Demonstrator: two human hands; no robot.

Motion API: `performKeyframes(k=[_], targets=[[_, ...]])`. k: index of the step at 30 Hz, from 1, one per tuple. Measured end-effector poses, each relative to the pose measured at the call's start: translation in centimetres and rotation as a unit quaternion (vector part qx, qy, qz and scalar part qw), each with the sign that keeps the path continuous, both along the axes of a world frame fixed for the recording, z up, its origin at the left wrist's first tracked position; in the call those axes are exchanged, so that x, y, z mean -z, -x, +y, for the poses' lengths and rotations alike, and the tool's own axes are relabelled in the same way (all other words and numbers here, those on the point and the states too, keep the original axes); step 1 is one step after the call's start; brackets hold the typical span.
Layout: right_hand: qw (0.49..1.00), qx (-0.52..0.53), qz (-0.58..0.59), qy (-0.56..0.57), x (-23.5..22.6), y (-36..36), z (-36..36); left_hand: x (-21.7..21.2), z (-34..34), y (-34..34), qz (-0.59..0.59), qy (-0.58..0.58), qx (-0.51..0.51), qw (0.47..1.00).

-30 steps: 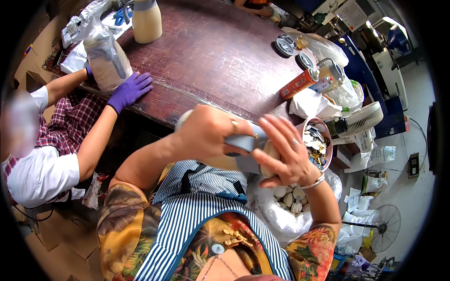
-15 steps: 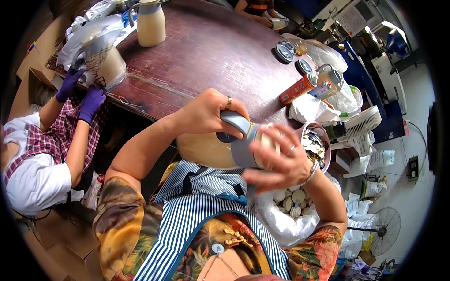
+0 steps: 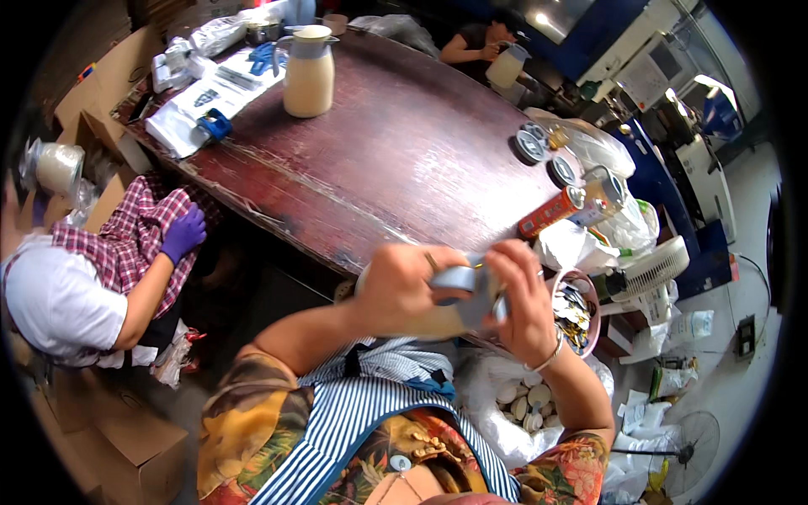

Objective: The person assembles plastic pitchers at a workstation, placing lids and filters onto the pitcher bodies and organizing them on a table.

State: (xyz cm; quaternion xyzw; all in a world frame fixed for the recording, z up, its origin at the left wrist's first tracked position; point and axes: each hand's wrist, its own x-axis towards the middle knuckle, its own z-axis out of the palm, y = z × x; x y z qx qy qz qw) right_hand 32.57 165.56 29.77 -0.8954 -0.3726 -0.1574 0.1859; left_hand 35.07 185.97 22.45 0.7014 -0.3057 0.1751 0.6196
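A cream thermos jug (image 3: 425, 325) with a grey collar and handle lies tilted in front of my apron, its mouth end toward my right. My left hand (image 3: 402, 284) is closed round its grey handle. My right hand (image 3: 523, 305) curves its fingers over the collar and mouth end, which they partly hide. Both hands and the jug are somewhat blurred. Beside my right wrist stands a pink bucket (image 3: 596, 313) full of small metallic pieces. Under my right forearm, a white plastic bag (image 3: 492, 421) holds several round cream caps.
On the dark red table (image 3: 379, 160) stand another cream jug (image 3: 308, 80), grey lids (image 3: 529, 146) and an orange-red spray can (image 3: 551, 212). A small fan (image 3: 652, 269) is at the right. At the left, a co-worker in purple gloves (image 3: 183, 233) is beside cardboard boxes (image 3: 126, 438).
My right hand has gone from a fast blur across the jug's mouth to closing round it. The co-worker's plastic-wrapped jug has moved from the table edge to the boxes at far left.
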Motion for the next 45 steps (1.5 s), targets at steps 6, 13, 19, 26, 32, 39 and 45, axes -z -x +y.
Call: performKeyframes(k=[6,13,19,26,32,39,45], targets=[[0.998,0.063,-0.030,0.005,2.5,-3.5,0.4,4.0,-3.3,0.3,-0.108,-0.013,-0.219,0.970],[0.979,0.140,-0.094,-0.115,7.9,-2.1,-1.1,9.5,5.1,-7.3,0.042,0.234,-0.236,0.942],[0.929,0.244,0.144,-0.238,15.4,0.1,-4.3,6.5,15.7,-15.0,-0.069,-0.154,-0.599,0.783],[0.890,0.271,0.193,-0.313,16.4,2.2,-4.8,6.1,1.0,-20.7,-0.192,-0.168,-0.312,0.915],[0.940,0.323,-0.045,-0.104,10.6,5.1,-10.0,6.1,-15.2,-34.5,0.149,0.172,0.151,0.962],[0.852,0.516,-0.092,0.007,8.2,6.0,-23.8,7.9,-15.4,-29.6,0.057,-0.089,0.036,0.994],[0.872,0.486,-0.052,0.016,11.2,0.7,-29.4,9.4,-8.2,-12.1,0.117,0.064,0.028,0.991]])
